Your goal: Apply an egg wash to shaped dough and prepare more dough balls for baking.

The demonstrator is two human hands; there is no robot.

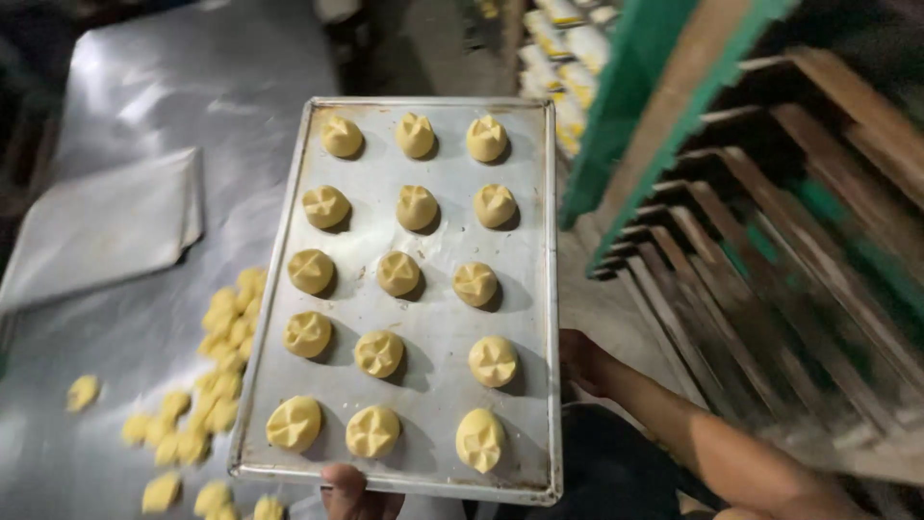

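Observation:
I hold a rectangular metal baking tray [534, 241] lifted above a steel table. On it lie several pale yellow shaped dough pieces [397, 273] in three columns. My left hand [354, 489] grips the tray's near edge, with the thumb showing over the rim. My right hand [582, 358] clasps the tray's right edge from beneath, with the forearm running to the lower right.
A steel table [144, 96] lies at left, with loose dough pieces [226, 327] scattered on it and an empty tray [101, 226] lying flat. A wooden rack [770, 241] with slanted rails and a green frame stands at right. More filled trays [563, 58] show beyond.

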